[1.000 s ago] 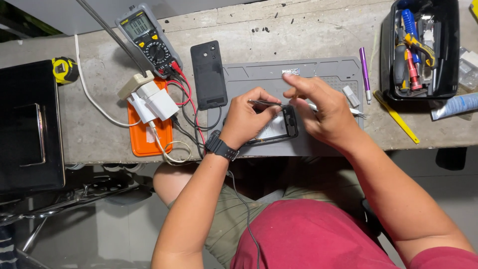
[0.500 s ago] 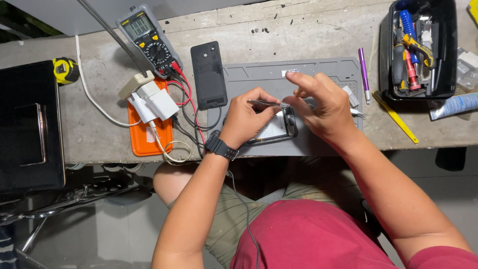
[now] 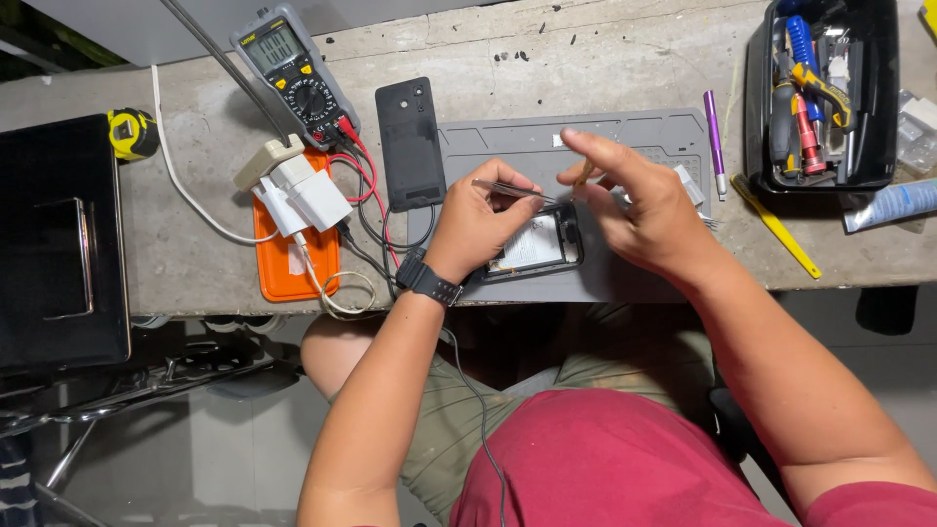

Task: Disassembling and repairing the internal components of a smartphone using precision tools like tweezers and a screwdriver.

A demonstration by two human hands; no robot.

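An opened phone (image 3: 535, 249) lies on a grey work mat (image 3: 508, 146) at the bench's front edge, its white-labelled inside facing up. My left hand (image 3: 478, 220), with a black watch on the wrist, grips thin metal tweezers (image 3: 512, 190) whose tips point right over the phone's top. My right hand (image 3: 644, 205) hovers just right of the phone, fingers partly spread, thumb and forefinger close to the tweezer tips. Whether it pinches a small part I cannot tell. The phone's black back cover (image 3: 410, 144) lies apart on the mat's left edge.
A multimeter (image 3: 293, 73) with red and black leads, a white plug adapter (image 3: 298, 190) on an orange pad (image 3: 293, 254), a yellow tape measure (image 3: 130, 134), a purple pen (image 3: 714, 141), a yellow stick (image 3: 776, 226) and a black tool tray (image 3: 825, 88) ring the mat. A dark box (image 3: 59, 244) stands left.
My right hand has lifted slightly off the phone and opened its fingers. My left hand with the tweezers stays almost still over the phone.
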